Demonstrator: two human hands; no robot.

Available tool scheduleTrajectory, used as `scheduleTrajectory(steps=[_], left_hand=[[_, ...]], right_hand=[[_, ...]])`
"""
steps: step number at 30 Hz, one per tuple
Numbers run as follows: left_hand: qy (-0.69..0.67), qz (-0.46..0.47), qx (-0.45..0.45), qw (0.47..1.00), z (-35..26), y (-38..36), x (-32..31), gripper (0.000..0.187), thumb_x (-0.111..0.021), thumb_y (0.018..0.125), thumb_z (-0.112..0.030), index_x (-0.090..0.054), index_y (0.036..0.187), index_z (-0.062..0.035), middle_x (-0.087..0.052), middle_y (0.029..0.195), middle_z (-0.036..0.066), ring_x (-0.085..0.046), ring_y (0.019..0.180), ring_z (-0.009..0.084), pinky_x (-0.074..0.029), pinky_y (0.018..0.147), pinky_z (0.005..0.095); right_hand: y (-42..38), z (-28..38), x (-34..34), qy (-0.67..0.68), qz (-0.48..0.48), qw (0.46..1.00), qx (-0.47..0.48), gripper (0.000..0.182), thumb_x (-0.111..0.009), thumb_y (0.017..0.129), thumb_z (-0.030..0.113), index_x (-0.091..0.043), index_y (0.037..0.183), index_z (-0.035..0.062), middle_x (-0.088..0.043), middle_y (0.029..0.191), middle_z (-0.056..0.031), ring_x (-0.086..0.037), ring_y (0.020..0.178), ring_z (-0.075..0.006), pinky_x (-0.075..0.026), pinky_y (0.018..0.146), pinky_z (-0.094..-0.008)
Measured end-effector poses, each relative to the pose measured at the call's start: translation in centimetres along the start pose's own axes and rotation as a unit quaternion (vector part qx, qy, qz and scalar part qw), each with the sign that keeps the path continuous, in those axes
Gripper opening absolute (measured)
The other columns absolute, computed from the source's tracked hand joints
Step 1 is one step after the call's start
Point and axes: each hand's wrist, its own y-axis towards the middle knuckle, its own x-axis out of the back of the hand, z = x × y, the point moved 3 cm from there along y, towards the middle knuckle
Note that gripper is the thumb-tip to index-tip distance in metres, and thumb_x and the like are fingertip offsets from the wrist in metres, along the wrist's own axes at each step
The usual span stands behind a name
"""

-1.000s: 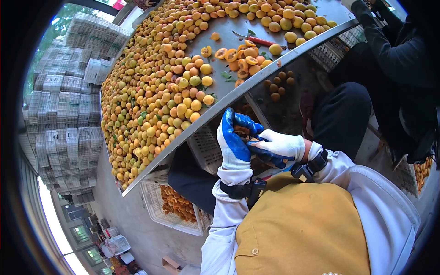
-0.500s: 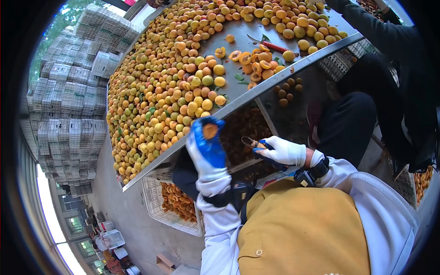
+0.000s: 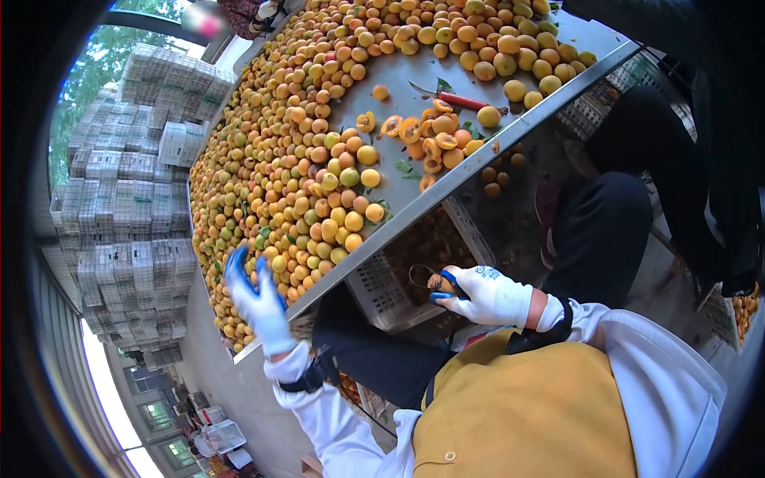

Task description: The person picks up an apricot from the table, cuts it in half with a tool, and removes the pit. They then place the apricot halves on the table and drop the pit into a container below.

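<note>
My left hand [image 3: 259, 303], in a white glove with blue fingers, reaches over the near left edge of the metal table, fingers spread and holding nothing. Beside its fingertips lies the big pile of apricots [image 3: 275, 171]. My right hand [image 3: 482, 293], gloved the same way, is closed in front of my body below the table edge. It grips a small tool with a thin wire loop [image 3: 417, 276]; a small brownish piece shows at the fingers. Halved apricots [image 3: 410, 130] and a red-handled knife [image 3: 464, 101] lie on the table [image 3: 382, 163].
A crate [image 3: 382, 299] of dark pieces stands under the table. Another person's dark-clothed legs [image 3: 602, 231] are at the right. Stacked crates [image 3: 131, 215] rise at the left. A co-worker's gloved hand [image 3: 267, 10] shows at the top. The table's metal edge [image 3: 470, 171] runs diagonally.
My left hand has moved left toward the pile and opened; the orange piece in it is gone. My right hand has shifted slightly down, still holding the looped tool. The view has shifted slightly.
</note>
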Motion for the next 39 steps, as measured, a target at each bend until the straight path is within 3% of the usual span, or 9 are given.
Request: scheduleTrajectory(steps=[6,10,15,20,21,22,24,32,39], left_hand=[[-0.104,0.265,-0.091,0.954,-10.8,6.5,-15.6,0.052,-0.068,0.091,-0.004,-0.054,0.142,-0.0075,-0.057,0.137,0.014,-0.067,0.108,0.0262,-0.055,0.091,0.0354],[0.065,0.300,-0.348,0.886,-14.1,7.8,-23.3,0.069,-0.070,0.082,-0.002,-0.049,0.147,-0.0123,-0.055,0.142,0.018,-0.065,0.109,0.0394,-0.054,0.093,0.0445],[0.205,0.366,-0.339,0.842,-14.2,7.8,-28.2,0.051,-0.068,0.085,-0.005,-0.056,0.134,-0.0099,-0.060,0.127,0.020,-0.068,0.102,0.0375,-0.055,0.087,0.0455],[-0.020,0.236,-0.248,0.939,-12.6,6.6,-24.7,0.035,-0.070,0.087,-0.007,-0.057,0.120,-0.0066,-0.065,0.111,0.018,-0.070,0.085,0.0305,-0.058,0.075,0.0405],[-0.177,0.309,-0.015,0.935,-11.7,6.0,-23.9,0.033,-0.071,0.089,-0.008,-0.056,0.118,-0.0058,-0.066,0.102,0.013,-0.070,0.079,0.0236,-0.058,0.069,0.0355],[-0.365,0.338,0.178,0.849,-12.0,5.1,-21.8,0.030,-0.068,0.092,-0.007,-0.055,0.119,-0.0055,-0.067,0.102,0.015,-0.070,0.082,0.0243,-0.059,0.075,0.0387],[-0.612,0.303,0.266,0.681,-11.5,2.5,-19.7,0.030,-0.065,0.096,-0.009,-0.054,0.125,-0.0074,-0.068,0.103,0.014,-0.072,0.083,0.0270,-0.061,0.079,0.0417],[-0.747,0.201,0.403,0.489,-13.1,-7.7,-16.4,0.036,-0.051,0.107,-0.032,-0.053,0.131,-0.0046,-0.069,0.110,0.015,-0.072,0.092,0.0329,-0.062,0.085,0.0466],[-0.726,0.172,0.380,0.547,-14.4,-11.4,-15.8,0.039,-0.047,0.109,-0.035,-0.057,0.128,-0.0034,-0.067,0.117,0.017,-0.070,0.098,0.0342,-0.059,0.088,0.0472]], right_hand=[[-0.2,-0.6,1.9,-0.023,-0.026,0.999,-0.029,0.032,-0.065,0.099,0.033,-0.062,0.113,0.0046,-0.072,0.094,-0.0230,-0.069,0.087,-0.0432,-0.055,0.076,-0.0466],[-0.3,-1.0,3.3,-0.025,-0.032,0.998,-0.053,0.034,-0.066,0.098,0.035,-0.062,0.111,0.0037,-0.072,0.094,-0.0234,-0.069,0.085,-0.0431,-0.055,0.075,-0.0470],[-0.3,-1.4,3.9,-0.027,-0.032,0.997,-0.065,0.036,-0.066,0.098,0.036,-0.060,0.109,0.0027,-0.071,0.092,-0.0244,-0.069,0.084,-0.0434,-0.055,0.074,-0.0473],[-0.4,-1.4,3.6,0.015,-0.089,0.995,-0.043,0.036,-0.066,0.098,0.034,-0.061,0.113,0.0019,-0.070,0.092,-0.0256,-0.068,0.085,-0.0454,-0.054,0.075,-0.0481],[-0.5,-1.2,3.6,0.042,-0.125,0.991,-0.035,0.035,-0.067,0.097,0.030,-0.062,0.115,0.0016,-0.070,0.093,-0.0257,-0.068,0.086,-0.0459,-0.054,0.076,-0.0482],[-0.5,-0.7,3.9,0.065,-0.149,0.986,-0.028,0.032,-0.069,0.096,0.026,-0.062,0.116,0.0012,-0.070,0.094,-0.0259,-0.068,0.089,-0.0454,-0.054,0.076,-0.0470],[-0.4,-1.0,3.5,0.100,-0.194,0.976,0.015,0.030,-0.069,0.096,0.023,-0.062,0.116,0.0013,-0.069,0.094,-0.0260,-0.068,0.091,-0.0451,-0.054,0.075,-0.0458],[-0.2,0.0,1.5,0.145,-0.152,0.978,0.010,0.027,-0.066,0.098,0.020,-0.063,0.116,0.0007,-0.068,0.087,-0.0230,-0.068,0.082,-0.0426,-0.052,0.072,-0.0416],[0.2,-0.3,0.7,0.103,-0.103,0.989,-0.029,0.027,-0.063,0.101,0.025,-0.064,0.113,0.0006,-0.070,0.091,-0.0240,-0.069,0.087,-0.0432,-0.053,0.074,-0.0451]])
